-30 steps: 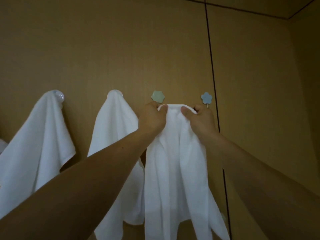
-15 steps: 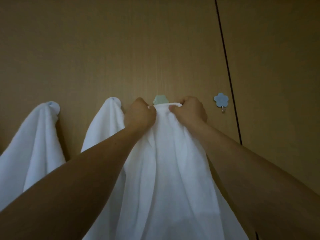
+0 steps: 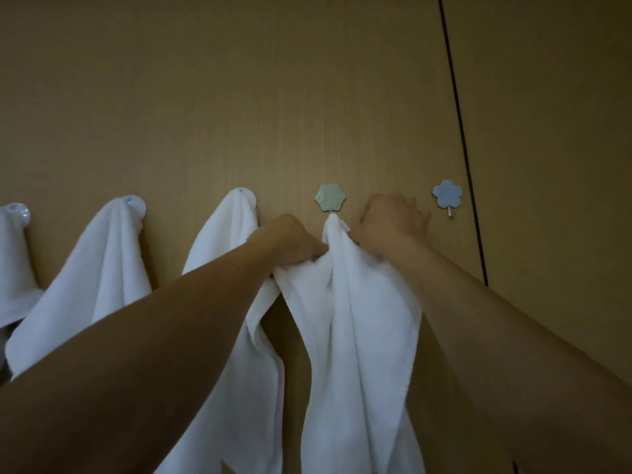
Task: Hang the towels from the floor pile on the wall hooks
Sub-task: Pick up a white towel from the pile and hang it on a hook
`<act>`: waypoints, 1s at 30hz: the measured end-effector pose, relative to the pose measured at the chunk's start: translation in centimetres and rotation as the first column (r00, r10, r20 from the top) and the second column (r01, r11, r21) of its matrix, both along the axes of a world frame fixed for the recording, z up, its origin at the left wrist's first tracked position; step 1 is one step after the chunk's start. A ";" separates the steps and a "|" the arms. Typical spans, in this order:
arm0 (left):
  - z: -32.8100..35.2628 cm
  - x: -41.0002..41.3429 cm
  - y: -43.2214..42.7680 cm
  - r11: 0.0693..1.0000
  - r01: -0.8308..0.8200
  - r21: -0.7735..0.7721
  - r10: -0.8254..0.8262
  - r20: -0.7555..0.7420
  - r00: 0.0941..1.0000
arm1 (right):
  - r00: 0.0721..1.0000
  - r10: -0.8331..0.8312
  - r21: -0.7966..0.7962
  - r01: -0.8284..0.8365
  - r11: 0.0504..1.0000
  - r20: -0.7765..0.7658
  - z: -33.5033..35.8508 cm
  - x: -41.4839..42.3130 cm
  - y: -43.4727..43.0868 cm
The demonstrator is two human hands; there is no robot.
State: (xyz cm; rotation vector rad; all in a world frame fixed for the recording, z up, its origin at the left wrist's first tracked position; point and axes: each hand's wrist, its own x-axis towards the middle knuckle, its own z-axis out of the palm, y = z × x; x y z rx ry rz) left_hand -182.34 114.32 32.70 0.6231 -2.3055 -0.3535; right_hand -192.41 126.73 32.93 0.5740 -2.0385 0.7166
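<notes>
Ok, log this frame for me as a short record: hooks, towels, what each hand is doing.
green hook: pin showing below its face
held towel: white, top tip at the green hook's pin, rest hanging
left hand: grips a fold of the held towel
right hand: at its upper right edge; grip unclear
hung towels: three, on hooks further left
blue hook: bare, rightmost

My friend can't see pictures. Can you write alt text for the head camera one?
A left hand and a right hand grip a white towel, its top at the peg of a green flower hook on a brown wall. Three more white towels hang to the left; a blue flower hook on the right is bare.
</notes>
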 end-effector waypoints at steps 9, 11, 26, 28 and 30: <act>-3.2 -0.9 0.5 0.677 0.005 -0.736 -0.106 -0.090 0.990 | 0.895 0.419 -0.031 -0.428 0.903 -0.152 -4.2 0.7 -0.7; -3.5 -0.7 0.7 0.729 0.030 -0.684 -0.125 -0.091 0.988 | 0.888 0.444 -0.060 -0.453 0.890 -0.119 -4.8 0.7 -0.9; -6.3 -0.5 2.0 0.843 0.491 0.222 -0.406 -0.338 0.850 | 0.720 0.670 -0.185 -0.644 0.742 0.180 -5.3 1.4 0.7; -6.9 0.0 1.6 0.733 0.525 0.434 -0.389 -0.366 0.846 | 0.611 0.755 -0.332 -0.679 0.655 0.239 -5.5 1.2 1.2; -7.1 -0.1 1.2 0.720 0.500 0.481 -0.332 -0.394 0.857 | 0.561 0.786 -0.394 -0.682 0.616 0.260 -6.0 1.2 1.4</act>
